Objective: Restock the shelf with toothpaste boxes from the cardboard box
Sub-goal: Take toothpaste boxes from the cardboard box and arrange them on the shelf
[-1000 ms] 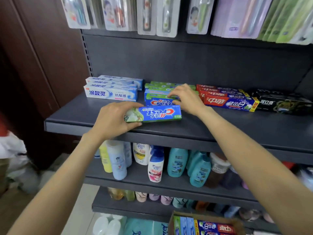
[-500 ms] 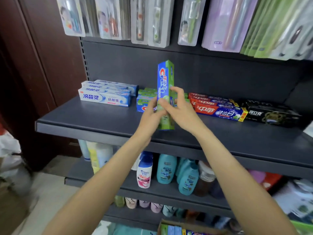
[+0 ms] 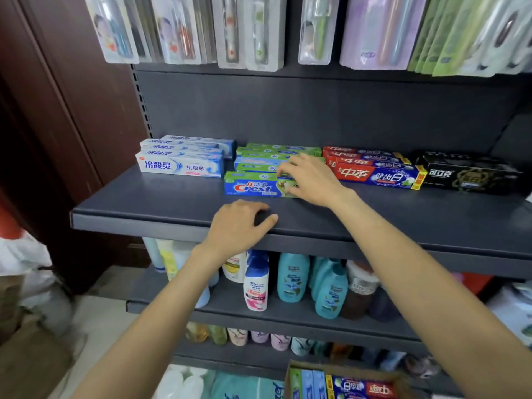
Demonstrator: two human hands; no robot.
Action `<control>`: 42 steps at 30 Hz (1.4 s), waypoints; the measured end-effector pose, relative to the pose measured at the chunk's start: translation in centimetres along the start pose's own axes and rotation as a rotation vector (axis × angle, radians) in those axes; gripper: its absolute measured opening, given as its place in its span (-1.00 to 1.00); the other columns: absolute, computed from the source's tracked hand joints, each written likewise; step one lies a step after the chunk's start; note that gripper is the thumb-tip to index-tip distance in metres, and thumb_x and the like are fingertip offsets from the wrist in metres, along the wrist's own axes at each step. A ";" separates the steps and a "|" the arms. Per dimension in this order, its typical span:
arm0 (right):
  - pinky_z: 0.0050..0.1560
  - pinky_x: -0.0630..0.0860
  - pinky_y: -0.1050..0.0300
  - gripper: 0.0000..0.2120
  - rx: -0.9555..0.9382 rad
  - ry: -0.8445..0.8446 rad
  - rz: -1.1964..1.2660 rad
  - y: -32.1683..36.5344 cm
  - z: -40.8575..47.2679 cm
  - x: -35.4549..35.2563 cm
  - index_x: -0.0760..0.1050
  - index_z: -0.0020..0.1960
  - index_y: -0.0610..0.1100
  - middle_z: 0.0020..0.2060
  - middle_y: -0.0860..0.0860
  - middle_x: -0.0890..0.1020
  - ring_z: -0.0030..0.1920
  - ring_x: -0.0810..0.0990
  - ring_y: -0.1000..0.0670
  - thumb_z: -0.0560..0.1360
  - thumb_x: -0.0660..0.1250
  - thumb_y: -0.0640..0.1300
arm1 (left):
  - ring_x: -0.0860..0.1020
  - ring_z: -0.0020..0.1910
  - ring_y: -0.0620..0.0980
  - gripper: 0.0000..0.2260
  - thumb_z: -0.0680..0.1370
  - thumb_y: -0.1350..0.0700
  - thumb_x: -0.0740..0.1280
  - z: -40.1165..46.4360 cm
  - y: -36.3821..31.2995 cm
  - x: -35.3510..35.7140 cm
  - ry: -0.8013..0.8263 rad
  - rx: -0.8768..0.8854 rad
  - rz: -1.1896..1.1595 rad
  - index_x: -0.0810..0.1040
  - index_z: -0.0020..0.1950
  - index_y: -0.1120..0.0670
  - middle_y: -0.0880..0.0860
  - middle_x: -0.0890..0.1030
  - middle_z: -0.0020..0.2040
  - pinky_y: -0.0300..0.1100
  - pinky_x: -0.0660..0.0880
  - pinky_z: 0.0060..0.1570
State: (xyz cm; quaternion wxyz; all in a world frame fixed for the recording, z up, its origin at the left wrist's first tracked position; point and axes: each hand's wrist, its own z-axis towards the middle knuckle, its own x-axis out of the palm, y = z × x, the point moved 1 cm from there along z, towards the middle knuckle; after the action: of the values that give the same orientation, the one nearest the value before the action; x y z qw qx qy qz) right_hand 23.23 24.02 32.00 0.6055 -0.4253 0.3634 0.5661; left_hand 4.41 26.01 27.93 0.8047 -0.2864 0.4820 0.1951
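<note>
The right hand (image 3: 309,180) lies on the right end of a blue-and-green Crest toothpaste box (image 3: 256,187), its fingers (image 3: 283,168) curled over the top edge and the thumb against the front face — grasping it, as far as can be seen. The box lies flat, label outward, at the front of the green Crest stack (image 3: 276,155), on the dark shelf (image 3: 172,208). This one looks placed, or nearly so; in my judgement only a last nudge to square it with the row behind remains.

The left hand (image 3: 240,228) rests on the shelf's front lip, just below and to the left of the right hand's fingers, loosely curled and holding nothing.

To the left of the fingers stands a white-and-blue row of boxes (image 3: 181,165); to their right a red-and-blue row (image 3: 374,171) and beyond it black boxes (image 3: 466,177).

Far below the fingers, at the bottom edge, the cardboard box (image 3: 342,384) shows several toothpaste boxes inside — so the restocking is only partly done, with more trips likely left.
</note>
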 end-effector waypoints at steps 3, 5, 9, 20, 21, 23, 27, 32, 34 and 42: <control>0.16 0.25 0.03 -0.68 0.087 -0.102 -0.032 0.3 -0.9 0.8 0.48 0.23 0.00 0.17 -0.03 0.45 0.20 0.36 -0.09 0.49 0.33 -0.01 | 0.48 0.21 -0.02 -0.62 0.57 -0.17 0.16 0.0 0.1 0.2 -0.007 0.014 0.001 0.50 0.29 -0.03 -0.04 0.58 0.20 -0.15 0.38 0.10; 0.13 0.25 0.03 -0.70 0.095 -0.196 0.013 1.0 -2.4 0.4 0.49 0.22 0.00 0.14 -0.02 0.47 0.17 0.39 -0.08 0.50 0.32 0.00 | 0.50 0.18 -0.04 -0.64 0.57 -0.16 0.18 -0.1 0.0 0.2 -0.081 0.016 -0.033 0.49 0.29 -0.04 -0.07 0.60 0.17 -0.15 0.38 0.08; -0.03 0.31 0.10 -0.76 0.125 -0.444 0.215 3.0 -8.4 -0.6 0.54 0.15 -0.05 -0.06 0.03 0.57 -0.02 0.49 -0.03 0.50 0.28 -0.08 | 0.60 -0.02 -0.16 -0.73 0.53 -0.09 0.21 -1.6 -1.8 0.1 -0.283 0.082 -0.399 0.57 0.14 -0.04 -0.14 0.65 -0.02 -0.18 0.51 0.02; -0.33 0.52 0.10 -0.73 0.385 -0.102 0.368 3.5 -29.7 9.1 0.55 0.16 -0.09 -0.20 0.01 0.65 -0.26 0.62 -0.05 0.46 0.29 -0.17 | 0.58 -0.24 -0.24 -0.78 0.55 0.04 0.24 -11.0 -7.5 13.1 0.124 0.261 -0.755 0.63 0.00 0.10 -0.14 0.63 -0.19 -0.33 0.50 -0.20; -0.33 0.52 0.09 -0.67 0.435 0.033 0.371 3.2 -31.4 10.6 0.52 0.21 -0.07 -0.15 0.01 0.65 -0.21 0.63 -0.08 0.45 0.31 -0.17 | 0.57 -0.24 -0.28 -0.77 0.53 -0.01 0.24 -11.8 -7.3 15.4 0.219 0.196 -0.725 0.63 0.01 0.06 -0.16 0.63 -0.19 -0.35 0.49 -0.19; -0.24 0.52 0.04 -0.60 0.533 0.298 0.387 2.5 -34.8 13.8 0.45 0.30 -0.04 0.04 -0.05 0.62 -0.04 0.62 -0.15 0.47 0.33 -0.16 | 0.59 -0.19 -0.28 -0.72 0.48 -0.11 0.24 -13.5 -7.2 19.9 0.404 0.077 -0.646 0.59 0.07 -0.01 -0.17 0.64 -0.15 -0.24 0.54 -0.11; 0.08 0.47 0.01 -0.54 0.594 0.618 0.365 2.0 -40.7 19.6 0.33 0.39 -0.02 0.25 -0.07 0.50 0.21 0.50 -0.16 0.51 0.29 -0.07 | 0.51 0.20 0.03 -0.54 0.51 -0.09 0.32 -17.4 -6.8 27.4 0.840 -0.064 -0.312 0.36 0.38 -0.02 -0.02 0.51 0.29 -0.10 0.42 0.19; 0.37 0.25 -0.01 -0.33 0.501 0.839 0.299 1.6 -44.2 24.9 0.14 0.49 -0.03 0.39 -0.08 0.33 0.35 0.32 -0.17 0.46 0.35 -0.09 | 0.18 0.46 0.07 -0.36 0.51 -0.15 0.29 -21.1 -6.8 32.6 0.994 -0.056 -0.035 0.14 0.50 0.02 0.06 0.22 0.49 -0.08 0.19 0.39; 0.37 0.24 -0.04 -0.32 0.447 0.893 0.262 1.3 -45.0 26.6 0.13 0.49 -0.02 0.40 -0.07 0.30 0.37 0.29 -0.15 0.44 0.33 -0.16 | 0.04 0.51 0.06 -0.30 0.52 -0.19 0.25 -22.4 -6.9 33.9 1.030 -0.012 0.071 0.04 0.54 0.05 0.04 0.07 0.54 -0.04 0.02 0.45; 0.41 0.17 -0.14 -0.18 0.178 1.049 0.119 -0.3 -45.8 30.8 0.05 0.50 0.01 0.42 -0.13 0.23 0.42 0.19 -0.17 0.39 0.45 -0.12 | -0.25 0.51 0.12 -0.05 0.45 -0.34 0.23 -25.8 -6.7 36.7 1.122 0.111 0.307 -0.29 0.52 0.08 0.10 -0.30 0.53 0.09 -0.32 0.39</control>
State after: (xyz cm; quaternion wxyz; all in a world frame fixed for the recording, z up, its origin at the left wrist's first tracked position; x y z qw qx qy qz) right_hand 28.40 -6.83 -13.53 0.3428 -0.5769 0.6873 0.2778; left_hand 8.09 5.54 -12.39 0.4026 -0.2303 0.8800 0.1024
